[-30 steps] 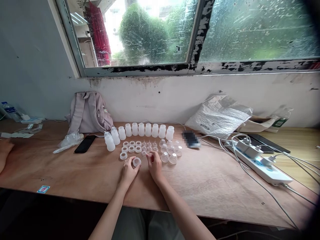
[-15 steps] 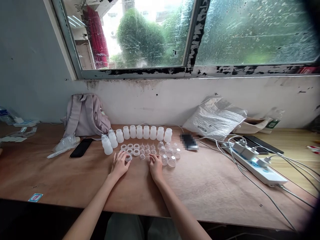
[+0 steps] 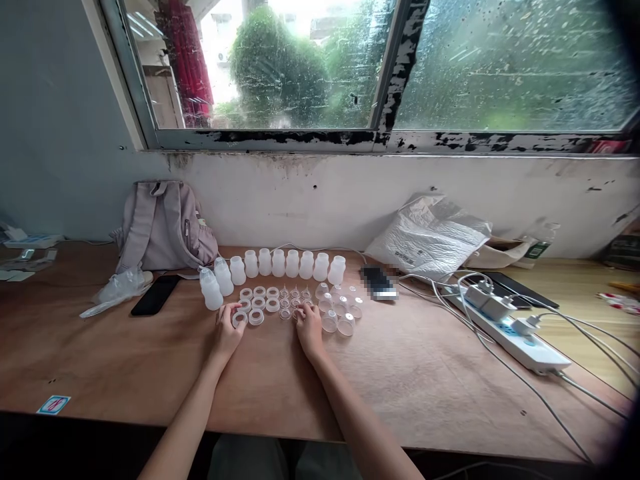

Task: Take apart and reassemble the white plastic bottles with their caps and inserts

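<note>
My left hand point(image 3: 227, 331) rests on the wooden table point(image 3: 125, 360) with its fingertips pinching a white plastic ring point(image 3: 239, 319) at the near left of a small grid of rings point(image 3: 259, 297). My right hand point(image 3: 309, 327) lies beside it, fingers curled over a small clear part in a cluster of clear pieces point(image 3: 295, 300); what it grips is too small to name. Clear domed caps point(image 3: 340, 310) sit right of that hand. Behind them stands a row of several white bottles point(image 3: 287, 263).
A pink backpack point(image 3: 160, 227) leans on the wall at left, with a black phone point(image 3: 149, 295) and a crumpled clear bag point(image 3: 115, 288) beside it. Right of the bottles lie another phone point(image 3: 379, 281), a white plastic bag point(image 3: 430, 235) and a power strip point(image 3: 507, 323) with cables.
My left hand carried a white ring from the table's middle leftward to the near left end of the ring grid. My right hand edged slightly toward the small clear parts.
</note>
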Tool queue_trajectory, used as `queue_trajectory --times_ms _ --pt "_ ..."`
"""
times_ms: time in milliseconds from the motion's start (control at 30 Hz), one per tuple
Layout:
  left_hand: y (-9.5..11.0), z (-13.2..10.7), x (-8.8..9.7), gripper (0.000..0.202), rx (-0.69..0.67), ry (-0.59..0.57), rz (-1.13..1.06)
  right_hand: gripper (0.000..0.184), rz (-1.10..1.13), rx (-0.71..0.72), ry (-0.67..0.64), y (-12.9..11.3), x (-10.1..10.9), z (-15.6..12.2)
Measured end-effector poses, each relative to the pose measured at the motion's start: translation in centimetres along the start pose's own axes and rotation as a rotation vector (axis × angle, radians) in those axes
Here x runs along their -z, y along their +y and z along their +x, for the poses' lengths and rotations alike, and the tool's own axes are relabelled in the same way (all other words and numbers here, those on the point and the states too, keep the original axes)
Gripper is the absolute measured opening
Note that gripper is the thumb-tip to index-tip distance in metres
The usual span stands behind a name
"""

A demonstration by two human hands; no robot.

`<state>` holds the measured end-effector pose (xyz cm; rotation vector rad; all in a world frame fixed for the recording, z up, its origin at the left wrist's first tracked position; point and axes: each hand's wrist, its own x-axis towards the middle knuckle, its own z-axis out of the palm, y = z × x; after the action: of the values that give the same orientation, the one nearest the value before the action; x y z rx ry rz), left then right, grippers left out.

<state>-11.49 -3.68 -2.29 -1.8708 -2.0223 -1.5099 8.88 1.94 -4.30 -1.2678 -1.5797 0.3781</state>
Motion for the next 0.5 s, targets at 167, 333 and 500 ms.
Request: queue_trajectory --times_ms 167,333,500 --pt "-0.7 0.0 -0.1 0.029 0.093 -0.011 0.025 0.019 0.038 -0.075 -0.029 -0.2 0.1 0.2" --pt "-0.8 0.1 -0.3 0.028 0.091 -0.029 0.032 0.017 -0.015 -0.106 -0.023 -0.2 0.2 0.1" --pt "0.2 -0.1 0.2 0.020 0.056 0.038 0.084 0.020 -0.042 -0.144 -0.063 -0.6 0.5 0.2"
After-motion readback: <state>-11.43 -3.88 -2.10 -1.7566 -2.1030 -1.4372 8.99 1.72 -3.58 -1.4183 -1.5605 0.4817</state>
